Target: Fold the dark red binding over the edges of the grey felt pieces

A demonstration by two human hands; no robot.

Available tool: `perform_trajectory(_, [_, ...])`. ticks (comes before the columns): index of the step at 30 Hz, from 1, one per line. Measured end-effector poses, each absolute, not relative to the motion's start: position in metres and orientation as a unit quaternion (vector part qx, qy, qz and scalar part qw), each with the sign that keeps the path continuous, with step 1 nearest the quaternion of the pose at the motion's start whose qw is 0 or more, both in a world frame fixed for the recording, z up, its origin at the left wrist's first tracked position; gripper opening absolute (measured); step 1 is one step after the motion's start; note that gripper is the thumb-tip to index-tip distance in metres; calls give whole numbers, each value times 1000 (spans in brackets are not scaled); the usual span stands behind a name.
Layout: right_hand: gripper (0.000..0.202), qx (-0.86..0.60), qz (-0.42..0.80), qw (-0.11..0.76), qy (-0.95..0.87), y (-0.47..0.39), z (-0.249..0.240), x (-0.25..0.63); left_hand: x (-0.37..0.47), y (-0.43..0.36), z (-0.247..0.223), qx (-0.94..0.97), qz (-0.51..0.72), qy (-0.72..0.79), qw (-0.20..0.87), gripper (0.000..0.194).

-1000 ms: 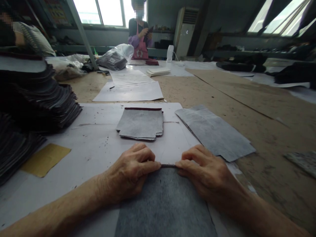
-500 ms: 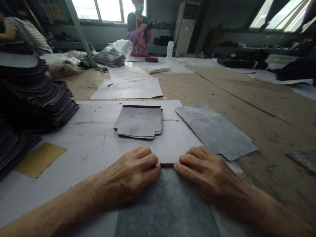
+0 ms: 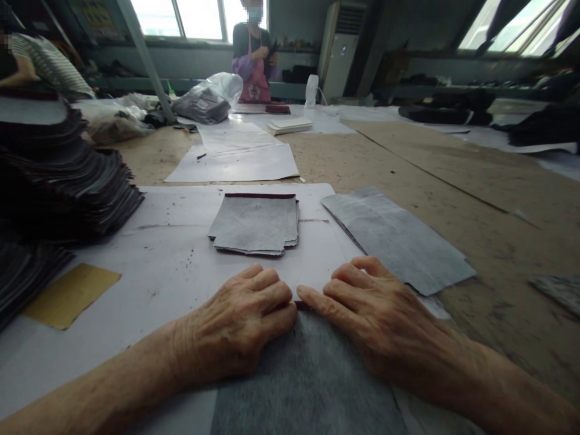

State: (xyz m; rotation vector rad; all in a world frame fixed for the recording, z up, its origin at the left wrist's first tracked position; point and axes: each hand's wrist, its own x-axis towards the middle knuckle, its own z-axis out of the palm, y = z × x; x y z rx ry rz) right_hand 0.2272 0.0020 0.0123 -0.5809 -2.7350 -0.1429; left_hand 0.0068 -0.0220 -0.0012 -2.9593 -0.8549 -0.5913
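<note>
At lower centre, grey sheet (image 3: 299,386), likely light and pliable

Left hand (image 3: 240,320) curls on its dark-red far edge (image 3: 303,306); right hand (image 3: 367,317), just beside, lays a finger over it; pinching can't be told. That edge seems firmest to hold.

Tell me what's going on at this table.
Someone's left hand and right hand are at the far edge of a gray sheet, where a bit of dark red strip shows. Just beyond lies a small gray pile, its far edge dark red; more gray sheets lie to the right. A tall dark stack stands on the left. Across the table, a co-worker holds something dark.
</note>
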Motion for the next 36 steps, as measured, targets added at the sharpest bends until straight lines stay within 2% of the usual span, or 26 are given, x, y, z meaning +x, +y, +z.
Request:
perform_trajectory(5, [26,-201,-27,132,-970,5,13,229,6,-22,-2,-944,-186,-271,-12,22])
perform_trajectory(10, [24,-189,-25,159,-969,10,14,236,5,-23,-1,-944,-192,-268,-25,22])
perform_trajectory(24, [25,-122,-132,150,-972,17,12,264,7,-21,-2,-940,-198,-275,-40,29])
perform_trajectory(29, [26,-119,-122,145,-975,17,8,265,10,-20,1,-945,-139,-290,-52,42])
perform_trajectory(36, [29,-126,-103,143,-976,18,8,271,12,-21,5,-942,-101,-309,-86,45])
